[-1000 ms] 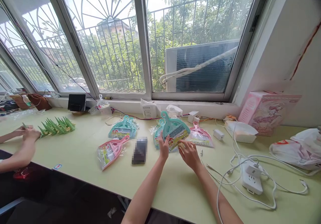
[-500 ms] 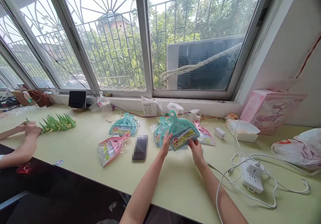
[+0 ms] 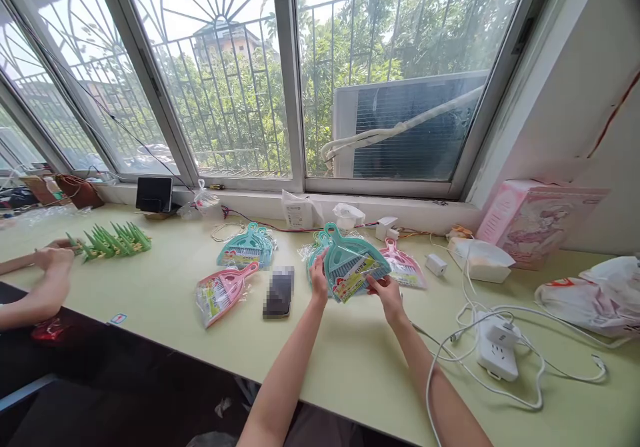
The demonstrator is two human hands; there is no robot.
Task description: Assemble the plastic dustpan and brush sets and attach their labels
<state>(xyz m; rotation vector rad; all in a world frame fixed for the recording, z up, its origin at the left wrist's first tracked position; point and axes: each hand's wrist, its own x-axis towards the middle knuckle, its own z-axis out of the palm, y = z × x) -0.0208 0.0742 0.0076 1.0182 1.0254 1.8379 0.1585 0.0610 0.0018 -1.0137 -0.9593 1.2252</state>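
Observation:
Between my two hands is a teal toy dustpan and brush set (image 3: 354,260) in a clear wrapper with a printed label, tilted toward me over the table. My left hand (image 3: 319,277) grips its left edge. At its lower right, the fingers of my right hand (image 3: 388,297) pinch the wrapper by the label. Behind it more teal sets are partly hidden. A pink dustpan set (image 3: 404,268) lies just to the right. Further left are a pink dustpan set (image 3: 223,293) in its wrapper and a group of teal dustpan sets (image 3: 247,247).
A phone (image 3: 279,293) lies left of my hands. White cables surround a power strip (image 3: 497,353) on the right, near a paper tray (image 3: 483,260) and pink box (image 3: 543,223). At far left, another person's hands (image 3: 56,257) are beside green plant-like pieces (image 3: 116,241).
The teal dustpan set has moved slightly left in my hands. My right hand has shifted left with it, its fingers now further over the label. The other person's hands have moved a little.

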